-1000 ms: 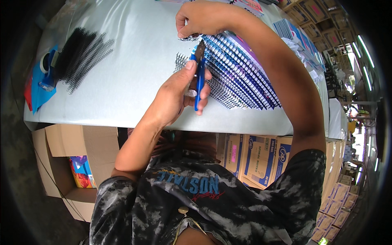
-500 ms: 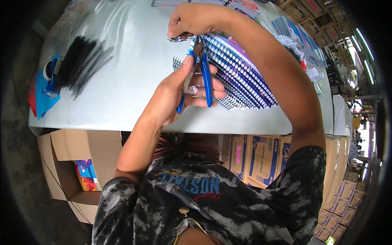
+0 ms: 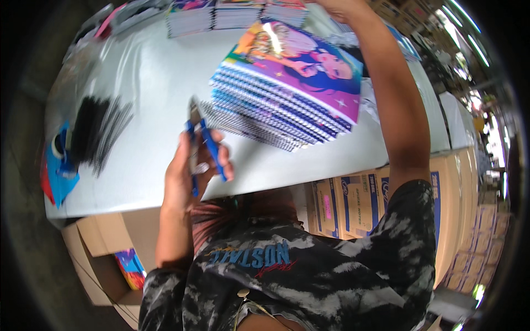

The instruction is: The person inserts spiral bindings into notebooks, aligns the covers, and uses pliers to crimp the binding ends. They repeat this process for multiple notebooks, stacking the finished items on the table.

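**newbie_binder:** Head view: left hand (image 3: 190, 176) has its grip closed around the blue-handled pliers (image 3: 201, 146), nose pointing up at the stack of spiral notebooks (image 3: 287, 91). That stack is fanned out near the middle of the tabletop (image 3: 149, 71), wire edges facing the near edge. The right hand (image 3: 337, 5) is way up at the far edge, mostly cut off, so I can't tell whether its grip is closed on anything. Any tips for working those wire ends?

**coil_guy:** I'd say bring the pliers in square to one coil end, not angled, or you'll snag the next book down. Looks like the fan gives you separate wire ends, so keep it spread. Loose black coils (image 3: 102, 132) sit toward the left edge, well apart, so there's elbow room.
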`<state>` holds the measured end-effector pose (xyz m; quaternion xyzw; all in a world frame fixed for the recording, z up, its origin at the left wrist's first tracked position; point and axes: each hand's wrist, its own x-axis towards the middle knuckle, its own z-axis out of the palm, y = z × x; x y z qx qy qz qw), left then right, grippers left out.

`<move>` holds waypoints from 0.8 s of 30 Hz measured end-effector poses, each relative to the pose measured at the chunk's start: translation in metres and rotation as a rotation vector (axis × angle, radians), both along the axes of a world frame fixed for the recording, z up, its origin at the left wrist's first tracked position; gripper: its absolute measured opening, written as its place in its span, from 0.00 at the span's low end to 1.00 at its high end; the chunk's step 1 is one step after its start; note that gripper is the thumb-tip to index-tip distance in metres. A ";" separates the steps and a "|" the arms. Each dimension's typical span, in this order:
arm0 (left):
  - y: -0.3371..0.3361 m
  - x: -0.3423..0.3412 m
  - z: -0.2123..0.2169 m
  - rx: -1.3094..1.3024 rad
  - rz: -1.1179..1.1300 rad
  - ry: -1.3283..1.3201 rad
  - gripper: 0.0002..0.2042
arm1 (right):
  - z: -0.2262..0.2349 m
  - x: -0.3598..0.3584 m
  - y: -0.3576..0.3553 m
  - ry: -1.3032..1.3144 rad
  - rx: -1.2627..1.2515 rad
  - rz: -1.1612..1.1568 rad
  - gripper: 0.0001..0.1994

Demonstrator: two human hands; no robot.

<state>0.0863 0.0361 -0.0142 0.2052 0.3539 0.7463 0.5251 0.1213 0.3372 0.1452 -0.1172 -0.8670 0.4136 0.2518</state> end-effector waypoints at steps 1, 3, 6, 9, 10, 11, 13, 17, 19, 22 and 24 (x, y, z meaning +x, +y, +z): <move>-0.001 -0.001 -0.006 0.000 0.009 -0.024 0.26 | 0.002 0.026 0.035 0.042 0.145 -0.220 0.13; -0.006 0.001 -0.012 -0.076 0.097 -0.029 0.26 | -0.018 0.071 0.122 -0.109 0.106 -0.474 0.17; -0.006 0.007 -0.018 -0.165 0.146 -0.025 0.24 | -0.082 0.124 0.202 -0.092 0.399 -0.757 0.17; -0.006 0.013 -0.019 -0.182 0.143 -0.026 0.24 | -0.129 0.168 0.247 -0.152 0.412 -0.906 0.18; -0.008 0.014 -0.019 -0.188 0.146 -0.023 0.24 | -0.133 0.173 0.252 -0.128 0.430 -0.939 0.19; -0.009 0.015 -0.019 -0.197 0.146 -0.019 0.24 | -0.131 0.176 0.255 -0.131 0.417 -0.992 0.19; -0.010 0.014 -0.019 -0.203 0.141 -0.013 0.24 | -0.123 0.174 0.248 -0.138 0.389 -1.093 0.19; -0.011 0.012 -0.017 -0.170 0.133 -0.009 0.25 | -0.060 0.088 0.111 0.211 0.369 -0.431 0.18; -0.007 0.009 -0.015 -0.111 0.103 -0.026 0.26 | -0.036 0.062 -0.007 -0.013 0.188 -0.081 0.17; 0.013 0.003 -0.001 -0.012 -0.037 -0.034 0.29 | -0.053 0.050 -0.092 -0.093 0.397 0.161 0.16; 0.028 0.001 0.009 0.052 -0.128 -0.073 0.31 | -0.076 0.043 -0.092 0.005 0.537 0.165 0.15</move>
